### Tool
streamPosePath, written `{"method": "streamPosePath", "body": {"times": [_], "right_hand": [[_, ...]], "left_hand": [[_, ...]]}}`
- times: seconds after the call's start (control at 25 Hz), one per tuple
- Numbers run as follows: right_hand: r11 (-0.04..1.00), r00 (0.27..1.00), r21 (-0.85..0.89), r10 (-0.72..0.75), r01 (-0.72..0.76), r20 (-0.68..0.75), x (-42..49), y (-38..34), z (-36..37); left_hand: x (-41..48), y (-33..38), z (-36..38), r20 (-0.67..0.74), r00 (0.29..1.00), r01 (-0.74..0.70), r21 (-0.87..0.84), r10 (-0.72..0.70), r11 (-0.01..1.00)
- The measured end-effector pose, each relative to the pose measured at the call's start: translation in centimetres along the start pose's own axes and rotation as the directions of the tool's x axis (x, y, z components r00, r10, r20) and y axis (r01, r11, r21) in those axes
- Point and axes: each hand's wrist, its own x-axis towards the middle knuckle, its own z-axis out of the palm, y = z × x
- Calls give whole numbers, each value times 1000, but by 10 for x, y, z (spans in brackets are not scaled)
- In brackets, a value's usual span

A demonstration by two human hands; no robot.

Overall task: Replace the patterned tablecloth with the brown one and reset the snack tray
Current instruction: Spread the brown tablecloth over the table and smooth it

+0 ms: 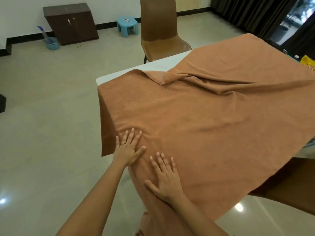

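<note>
The brown tablecloth [213, 120] lies spread over the white table [153, 66], with a folded-back flap and long wrinkles near its far side. A strip of bare tabletop shows at the far left corner. My left hand [130, 147] lies flat with spread fingers on the cloth near the table's left edge. My right hand [166, 176] presses flat on the cloth just beside it, nearer to me. Neither hand holds anything. The patterned cloth and the snack tray are not in sight.
A brown chair [160, 29] stands at the table's far side. A dark cabinet [71, 23], a blue stool [127, 25] and a blue bucket [51, 42] stand by the wall. A yellow item [307, 60] peeks in at the right edge. Another brown seat [289, 183] is at lower right.
</note>
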Motion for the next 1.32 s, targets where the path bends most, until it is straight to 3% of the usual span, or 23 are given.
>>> {"method": "streamPosePath", "body": {"times": [0.08, 0.28, 0.36, 0.52, 0.8, 1.0, 1.16, 1.32], "right_hand": [[999, 999, 37, 39, -39, -9, 3, -2, 0], [982, 977, 116, 166, -151, -133, 56, 2, -9], [973, 970, 123, 212, -198, -120, 91, 5, -12], [953, 950, 30, 302, -301, -83, 135, -2, 4], [930, 922, 19, 366, -366, -127, 198, -22, 15], [900, 872, 137, 434, -413, -227, 262, -18, 0], [898, 884, 68, 439, -434, -159, 302, -11, 9], [891, 881, 38, 454, -453, -136, 324, -16, 13]], "left_hand": [[0, -1, 0, -43, 999, -10, -16, 9, 1000], [25, -7, -17, -374, 927, -46, -160, -18, 986], [45, -15, -21, -326, 945, -55, -181, -7, 982], [86, -35, -26, -165, 986, -37, -46, 29, 998], [150, -64, -53, -184, 980, -76, -25, 70, 997], [186, -91, -92, -410, 912, -36, -109, -12, 993], [228, -114, -97, -156, 986, 42, -73, -53, 996], [253, -126, -103, -147, 988, 42, -62, -51, 997]]}}
